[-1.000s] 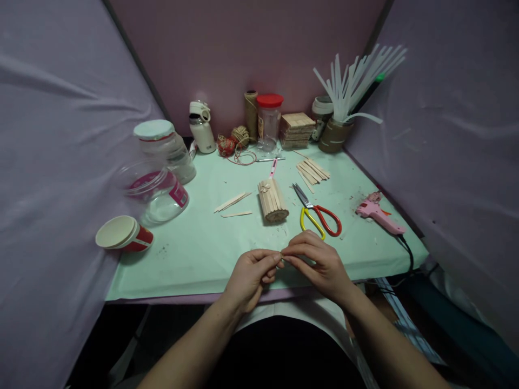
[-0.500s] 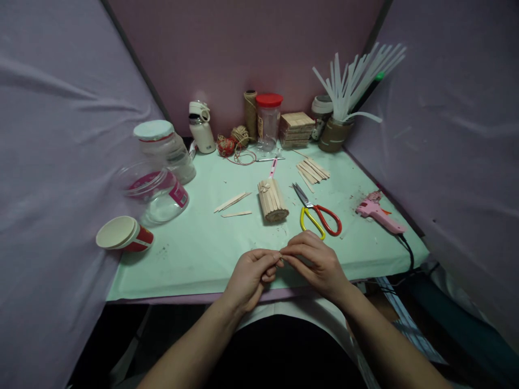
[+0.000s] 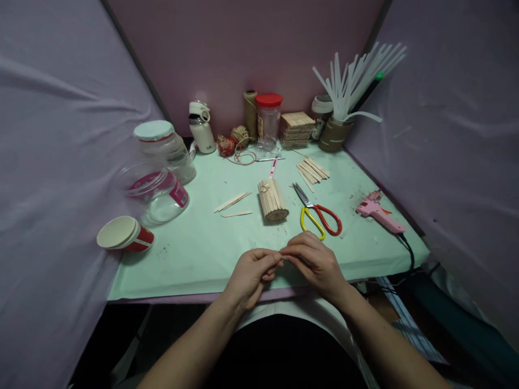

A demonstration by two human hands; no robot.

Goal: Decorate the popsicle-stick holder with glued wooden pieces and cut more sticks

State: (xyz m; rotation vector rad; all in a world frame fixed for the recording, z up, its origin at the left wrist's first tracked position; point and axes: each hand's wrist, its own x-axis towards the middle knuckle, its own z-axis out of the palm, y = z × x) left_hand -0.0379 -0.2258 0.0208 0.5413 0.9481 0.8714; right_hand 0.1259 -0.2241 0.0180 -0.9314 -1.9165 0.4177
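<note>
My left hand (image 3: 253, 274) and my right hand (image 3: 314, 262) meet fingertip to fingertip above the front edge of the table. Both are closed in a pinch around something too small to make out. Just beyond them a cylinder covered in wooden craft sticks (image 3: 272, 201) lies on its side, its round end facing me. Right of it are scissors (image 3: 311, 208) with one yellow and one red handle, the yellow loop close to my right fingers. A few loose sticks (image 3: 233, 202) lie to the left of the cylinder.
A pink glue gun (image 3: 381, 213) with a black cord lies at right. Paper cups (image 3: 140, 237), a clear tub (image 3: 178, 197) and a jar (image 3: 178, 156) stand at left. Along the back are a bottle (image 3: 203, 132), twine balls (image 3: 226, 146), a red-lidded jar (image 3: 268, 121), stacked sticks (image 3: 297, 129) and glue sticks (image 3: 344, 89).
</note>
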